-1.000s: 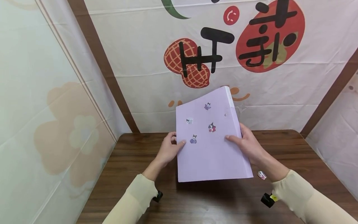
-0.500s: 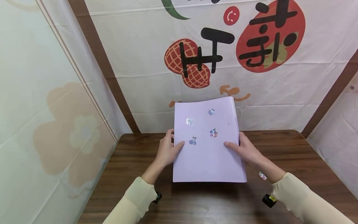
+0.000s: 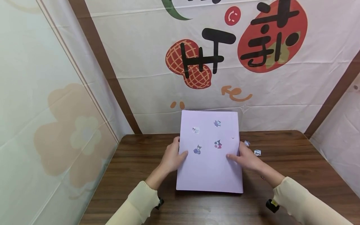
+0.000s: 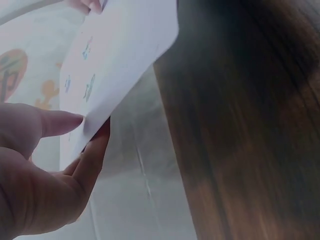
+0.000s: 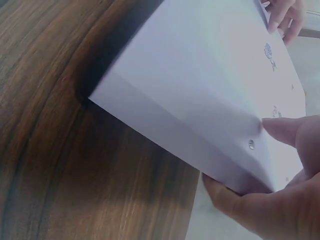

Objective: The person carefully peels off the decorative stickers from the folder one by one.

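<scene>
A lilac file folder (image 3: 208,175) is held by both hands, tilted over the table. Several small cartoon stickers (image 3: 197,150) dot its cover, and a small round stud (image 3: 232,137) sits near the right edge. My left hand (image 3: 171,159) grips the left edge, thumb on the cover and fingers behind. On the opposite side, my right hand (image 3: 248,157) grips the spine edge the same way, its thumb pressing the cover. In the right wrist view, the folder (image 5: 165,90) shows its spine, with fingers curled under it; the left wrist view shows its thin open side (image 4: 125,75) above the wood.
Loose stickers (image 3: 257,152) lie on the brown wooden table (image 3: 135,162) just right of the folder, one partly hidden by the right forearm. A white printed cloth (image 3: 146,93) hangs behind the table, with further cloth at both sides.
The folder has come down toward the table and straightened from its slant, its top edge now lower. Both hands keep hold of it. Loose stickers behind it on the right have come into view.
</scene>
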Motion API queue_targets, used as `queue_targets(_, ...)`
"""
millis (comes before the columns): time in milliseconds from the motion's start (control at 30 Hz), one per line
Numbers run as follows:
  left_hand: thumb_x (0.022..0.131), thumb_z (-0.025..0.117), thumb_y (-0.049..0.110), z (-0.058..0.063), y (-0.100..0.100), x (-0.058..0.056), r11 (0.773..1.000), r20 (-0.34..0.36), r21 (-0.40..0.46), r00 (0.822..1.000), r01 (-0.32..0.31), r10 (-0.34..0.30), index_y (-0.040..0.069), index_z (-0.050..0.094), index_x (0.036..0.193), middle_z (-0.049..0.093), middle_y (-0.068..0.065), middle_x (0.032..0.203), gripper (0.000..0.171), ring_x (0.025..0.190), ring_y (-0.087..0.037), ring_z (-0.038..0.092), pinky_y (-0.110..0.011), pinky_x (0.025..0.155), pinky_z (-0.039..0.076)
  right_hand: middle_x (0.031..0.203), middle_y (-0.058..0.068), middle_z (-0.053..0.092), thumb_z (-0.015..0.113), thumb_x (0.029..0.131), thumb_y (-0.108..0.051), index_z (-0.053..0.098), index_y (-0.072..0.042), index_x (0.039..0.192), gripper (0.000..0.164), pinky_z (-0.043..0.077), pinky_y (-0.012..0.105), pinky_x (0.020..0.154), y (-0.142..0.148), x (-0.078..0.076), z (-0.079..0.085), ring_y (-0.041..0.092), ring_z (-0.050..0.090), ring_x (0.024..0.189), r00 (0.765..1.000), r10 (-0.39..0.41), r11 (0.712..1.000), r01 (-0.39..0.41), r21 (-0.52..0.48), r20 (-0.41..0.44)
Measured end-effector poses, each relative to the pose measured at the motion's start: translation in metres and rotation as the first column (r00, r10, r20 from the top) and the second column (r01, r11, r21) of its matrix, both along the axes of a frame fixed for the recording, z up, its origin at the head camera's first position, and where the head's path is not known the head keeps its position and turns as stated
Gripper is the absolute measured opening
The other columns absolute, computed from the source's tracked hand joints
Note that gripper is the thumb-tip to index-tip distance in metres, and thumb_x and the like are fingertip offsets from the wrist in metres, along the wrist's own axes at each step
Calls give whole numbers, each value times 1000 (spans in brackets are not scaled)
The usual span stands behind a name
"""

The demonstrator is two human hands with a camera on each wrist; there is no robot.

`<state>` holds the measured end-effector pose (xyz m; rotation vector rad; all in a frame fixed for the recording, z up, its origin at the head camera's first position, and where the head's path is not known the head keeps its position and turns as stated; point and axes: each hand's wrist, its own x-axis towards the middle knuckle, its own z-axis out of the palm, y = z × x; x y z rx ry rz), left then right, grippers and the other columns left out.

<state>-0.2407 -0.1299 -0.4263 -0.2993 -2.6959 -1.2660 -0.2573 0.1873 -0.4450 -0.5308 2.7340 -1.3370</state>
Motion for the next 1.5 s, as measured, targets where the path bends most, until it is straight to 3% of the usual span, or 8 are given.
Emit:
queue_targets(200,92,71,0,-13,0,0,998,15,-46,999,36,-36,-11,42,141,66,-30,124,58,110,-38,68,-51,88,58,120,32,59,75,92,-13,43,17,131,58,55,52,88,1,0,-8,37,63,106,999,-13,998,11,67,32)
queue_targets(367,92,70,1,-21,1,-1,997,76,-52,996,49,-45,-11,43,141,63,-31,128,57,115,-39,65,-52,94,55,119,33,59,76,91,-18,41,19,131,64,55,50,85,2,2,-12,37,61,106,995,-45,992,34,120,88)
queue_targets(567,92,71,2,-29,2,-1,995,141,-81,989,66,-54,-15,38,144,58,-34,133,63,124,-42,60,-54,103,50,117,33,61,78,89,-18,44,20,129,65,55,51,86,2,2,-18,37,62,104,994,-45,989,32,142,94)
queue_targets(733,90,73,3,-40,3,0,987,196,-132,978,93,-66,-19,33,145,55,-37,137,71,129,-43,56,-52,108,46,115,37,61,81,86,-17,41,25,128,71,52,55,92,1,3,-25,41,62,107,991,-64,984,43,175,114)
queue_targets(967,89,75,5,-47,5,1,988,295,-121,954,94,-55,-20,31,148,49,-36,144,78,135,-42,51,-52,111,42,128,43,54,80,88,-18,38,27,134,77,49,59,98,1,3,-30,49,58,119,982,-80,971,39,234,169)
queue_targets(1267,88,78,7,-56,4,0,984,329,-135,942,112,-62,-18,39,143,59,-32,132,72,122,-38,60,-51,104,49,121,39,57,81,86,-23,44,26,130,76,51,57,95,1,2,-29,44,60,111,987,-79,938,27,344,138)
queue_targets(1500,85,81,10,-57,2,-2,975,299,-174,951,137,-80,-15,51,132,63,-26,118,61,109,-35,62,-51,98,51,117,36,59,82,86,-24,48,26,127,73,52,55,92,1,3,-28,41,62,107,989,-74,925,19,380,129)
